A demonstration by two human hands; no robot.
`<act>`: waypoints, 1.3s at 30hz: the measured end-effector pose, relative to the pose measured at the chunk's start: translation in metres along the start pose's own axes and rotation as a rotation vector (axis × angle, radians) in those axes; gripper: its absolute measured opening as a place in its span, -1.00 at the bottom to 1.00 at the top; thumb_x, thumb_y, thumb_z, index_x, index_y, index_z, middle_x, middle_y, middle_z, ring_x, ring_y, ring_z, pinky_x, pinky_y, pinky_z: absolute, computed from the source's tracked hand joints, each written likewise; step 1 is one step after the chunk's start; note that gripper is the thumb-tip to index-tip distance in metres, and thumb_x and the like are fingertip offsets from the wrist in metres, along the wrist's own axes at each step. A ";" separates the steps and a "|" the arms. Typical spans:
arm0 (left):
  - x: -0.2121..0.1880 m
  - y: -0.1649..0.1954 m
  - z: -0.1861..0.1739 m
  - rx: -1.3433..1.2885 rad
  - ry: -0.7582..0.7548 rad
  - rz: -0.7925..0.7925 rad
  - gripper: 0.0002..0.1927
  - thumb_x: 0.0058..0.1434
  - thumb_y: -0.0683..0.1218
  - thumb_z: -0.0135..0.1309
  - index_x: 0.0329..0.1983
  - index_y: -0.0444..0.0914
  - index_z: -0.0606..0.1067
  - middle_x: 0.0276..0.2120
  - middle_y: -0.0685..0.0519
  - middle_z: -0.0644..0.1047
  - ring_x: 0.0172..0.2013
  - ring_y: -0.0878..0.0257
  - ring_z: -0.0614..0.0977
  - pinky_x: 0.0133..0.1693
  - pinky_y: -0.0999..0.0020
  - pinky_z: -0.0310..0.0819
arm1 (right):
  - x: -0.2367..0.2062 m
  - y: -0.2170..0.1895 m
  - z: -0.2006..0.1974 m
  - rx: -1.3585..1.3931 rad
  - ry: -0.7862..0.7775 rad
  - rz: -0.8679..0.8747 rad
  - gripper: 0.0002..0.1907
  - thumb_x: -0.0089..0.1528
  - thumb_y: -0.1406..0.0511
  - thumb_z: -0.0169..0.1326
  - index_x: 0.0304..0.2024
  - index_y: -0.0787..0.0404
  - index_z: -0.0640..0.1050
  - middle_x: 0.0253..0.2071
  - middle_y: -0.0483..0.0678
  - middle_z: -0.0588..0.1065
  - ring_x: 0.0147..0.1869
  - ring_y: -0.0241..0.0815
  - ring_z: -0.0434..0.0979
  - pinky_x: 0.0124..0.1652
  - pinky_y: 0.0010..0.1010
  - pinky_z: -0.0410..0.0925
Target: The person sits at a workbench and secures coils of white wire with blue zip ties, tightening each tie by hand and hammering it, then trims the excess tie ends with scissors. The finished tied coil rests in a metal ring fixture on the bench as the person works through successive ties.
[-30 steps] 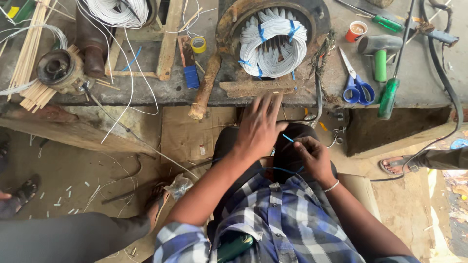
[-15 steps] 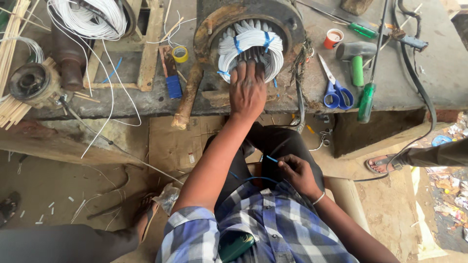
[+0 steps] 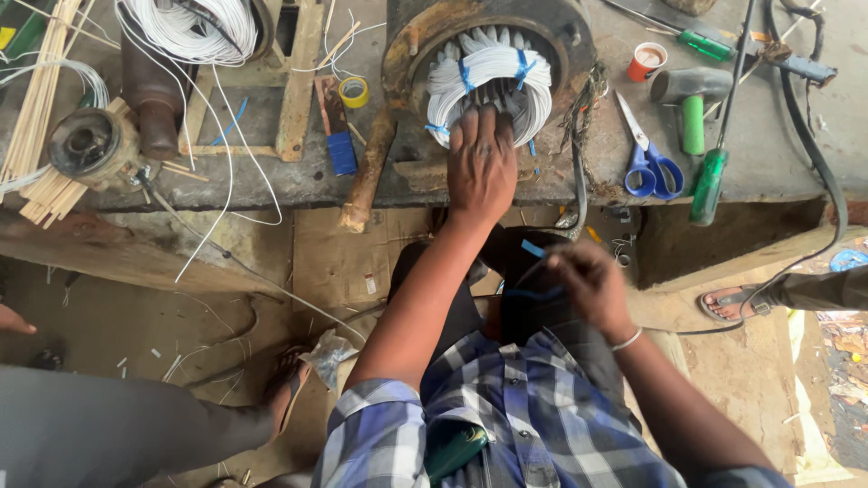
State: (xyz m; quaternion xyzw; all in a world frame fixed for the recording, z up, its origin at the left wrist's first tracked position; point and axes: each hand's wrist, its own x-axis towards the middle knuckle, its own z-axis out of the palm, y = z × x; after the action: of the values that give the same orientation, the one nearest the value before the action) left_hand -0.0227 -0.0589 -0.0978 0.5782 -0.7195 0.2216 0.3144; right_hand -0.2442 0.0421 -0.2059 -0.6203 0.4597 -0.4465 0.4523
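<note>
My left hand (image 3: 481,163) rests on the white wire winding (image 3: 493,68) of a rusty round motor stator (image 3: 425,50) on the workbench, fingers pressed into the coil near its blue ties. My right hand (image 3: 589,282) is down by my lap, fingers pinched on a thin blue tie strip (image 3: 533,248). Both forearms reach out from a blue and white checked shirt.
Blue-handled scissors (image 3: 649,158), green-handled screwdrivers (image 3: 707,185), a hammer (image 3: 689,99) and a small red cup (image 3: 647,60) lie right of the stator. A yellow tape roll (image 3: 353,91), a white wire coil (image 3: 194,27) and wooden sticks (image 3: 36,108) sit left. Another person's sandalled foot (image 3: 728,303) is at right.
My left hand went from my lap up onto the stator winding. My right hand stayed near my lap with the blue strip. The view shifted slightly.
</note>
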 end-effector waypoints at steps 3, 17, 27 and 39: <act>-0.031 0.013 -0.034 -0.410 0.185 -0.073 -0.58 0.43 -0.10 -0.02 0.27 -0.42 0.45 0.15 -0.28 0.44 0.12 -0.09 0.49 0.15 0.05 0.41 | 0.014 -0.053 -0.002 0.048 0.110 -0.100 -0.82 0.37 0.34 0.18 -0.06 0.37 0.61 -0.19 -0.11 0.57 -0.11 -0.37 0.49 -0.08 -0.55 0.37; -0.001 -0.010 -0.074 -0.447 -0.091 -0.121 -0.68 0.26 -0.24 -0.07 0.05 -0.35 0.52 -0.13 -0.20 0.51 -0.26 -0.07 0.66 -0.20 0.15 0.59 | 0.056 -0.085 0.056 0.128 0.201 -0.205 -0.78 0.36 0.34 0.13 0.04 0.27 0.57 -0.14 -0.13 0.54 -0.15 -0.38 0.51 -0.15 -0.53 0.36; 0.051 0.000 -0.005 0.021 -0.329 -0.003 -0.72 0.33 -0.21 -0.05 -0.47 -0.34 0.57 -0.27 -0.25 0.58 -0.27 -0.09 0.67 -0.25 0.11 0.59 | 0.116 -0.071 0.035 -0.314 0.398 -0.468 -0.86 0.26 0.39 0.24 -0.12 0.21 0.63 -0.51 -0.01 0.38 -0.49 -0.13 0.36 -0.39 -0.32 0.27; 0.053 -0.020 0.031 -0.062 -0.425 -0.023 -0.90 0.10 -0.24 0.03 -0.43 -0.31 0.57 -0.32 -0.28 0.57 -0.22 -0.22 0.60 -0.17 -0.08 0.49 | 0.144 -0.049 0.046 -0.319 0.449 -0.413 -0.54 0.15 0.33 0.30 0.12 0.14 0.58 -0.58 -0.03 0.42 -0.50 -0.02 0.46 -0.40 -0.21 0.33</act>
State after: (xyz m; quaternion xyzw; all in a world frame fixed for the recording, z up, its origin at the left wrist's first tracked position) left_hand -0.0167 -0.1216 -0.0834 0.6103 -0.7693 0.0689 0.1759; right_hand -0.1659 -0.0831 -0.1468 -0.6496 0.4762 -0.5766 0.1374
